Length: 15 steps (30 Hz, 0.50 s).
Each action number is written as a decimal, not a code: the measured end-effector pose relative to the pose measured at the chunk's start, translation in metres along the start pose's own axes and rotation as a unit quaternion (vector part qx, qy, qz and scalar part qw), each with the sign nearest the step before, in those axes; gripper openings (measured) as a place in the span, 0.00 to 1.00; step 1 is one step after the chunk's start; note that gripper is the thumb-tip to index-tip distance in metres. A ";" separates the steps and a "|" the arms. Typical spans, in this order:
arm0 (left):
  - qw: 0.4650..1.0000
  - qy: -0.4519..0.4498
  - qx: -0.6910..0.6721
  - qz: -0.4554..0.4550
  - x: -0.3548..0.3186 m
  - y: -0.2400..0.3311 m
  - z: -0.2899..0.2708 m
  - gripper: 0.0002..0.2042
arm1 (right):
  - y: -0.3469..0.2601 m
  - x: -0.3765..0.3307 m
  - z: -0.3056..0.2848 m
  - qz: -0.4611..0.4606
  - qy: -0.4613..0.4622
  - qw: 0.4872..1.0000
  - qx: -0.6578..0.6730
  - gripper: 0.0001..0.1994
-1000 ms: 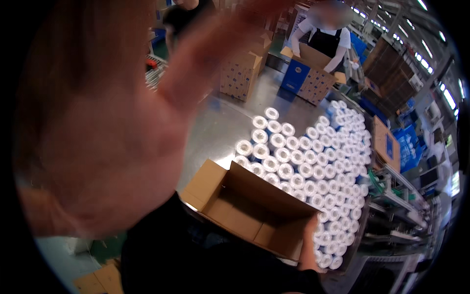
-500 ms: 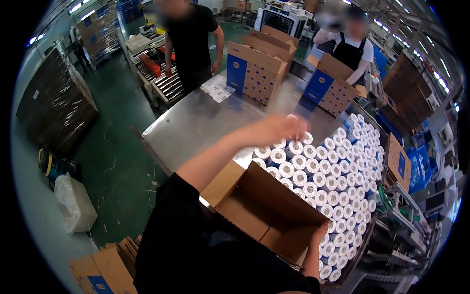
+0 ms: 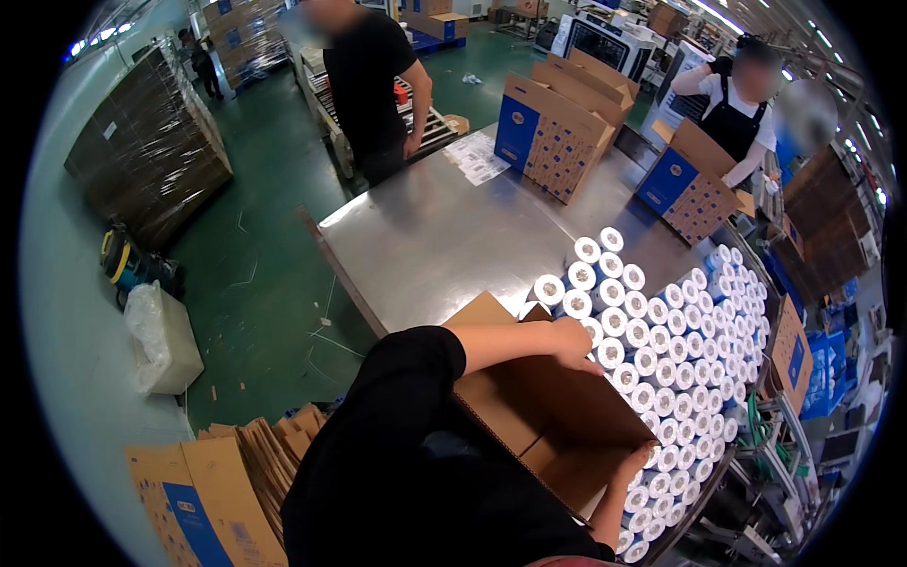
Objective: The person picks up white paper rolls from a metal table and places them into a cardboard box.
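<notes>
An open cardboard box (image 3: 529, 441) with a bare brown inside is tilted in front of my body, at the table's near edge. My left hand (image 3: 571, 346) reaches across it, fingers bent over the rim of its far wall. At the right end, my right hand (image 3: 633, 465) grips the box's edge. Just beyond the box stand many upright white-topped rolls (image 3: 658, 338) with blue sides, packed close together. Some lie hidden behind the box wall and my left hand.
A steel table (image 3: 425, 231) carries a paper sheet (image 3: 476, 159) and open printed cartons (image 3: 557, 128). A co-worker (image 3: 737, 123) handles another carton (image 3: 690, 184); a second person (image 3: 373, 85) stands at the far left side. Flattened cartons (image 3: 213, 491) stand at lower left.
My left hand has drawn back from above the rolls to the box's far rim. My right hand keeps its hold on the box. The view has shifted, moving the scene rightward.
</notes>
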<state>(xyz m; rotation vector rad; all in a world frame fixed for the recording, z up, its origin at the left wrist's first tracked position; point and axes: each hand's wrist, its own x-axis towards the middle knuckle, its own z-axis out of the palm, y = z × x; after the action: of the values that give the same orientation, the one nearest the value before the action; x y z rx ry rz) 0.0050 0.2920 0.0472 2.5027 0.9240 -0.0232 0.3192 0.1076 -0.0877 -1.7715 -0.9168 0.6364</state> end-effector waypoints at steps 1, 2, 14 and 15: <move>1.000 0.000 -0.014 -0.011 0.001 0.000 0.000 0.37 | -0.008 -0.002 0.002 0.004 0.000 1.000 0.002 0.38; 1.000 0.004 -0.006 -0.010 -0.002 0.000 0.003 0.37 | -0.017 -0.005 0.004 0.007 0.000 1.000 0.004 0.39; 0.998 0.057 0.026 -0.005 -0.014 0.007 0.009 0.36 | -0.014 -0.004 0.004 0.020 0.007 1.000 0.011 0.41; 0.998 0.064 0.026 -0.003 -0.016 0.008 0.008 0.36 | -0.008 -0.002 0.001 0.023 -0.006 1.000 0.019 0.40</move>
<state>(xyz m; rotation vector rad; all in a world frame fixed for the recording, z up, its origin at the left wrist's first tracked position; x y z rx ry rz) -0.0010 0.2737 0.0458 2.5728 0.9950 0.1141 0.3145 0.1084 -0.0803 -1.7609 -0.8689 0.6892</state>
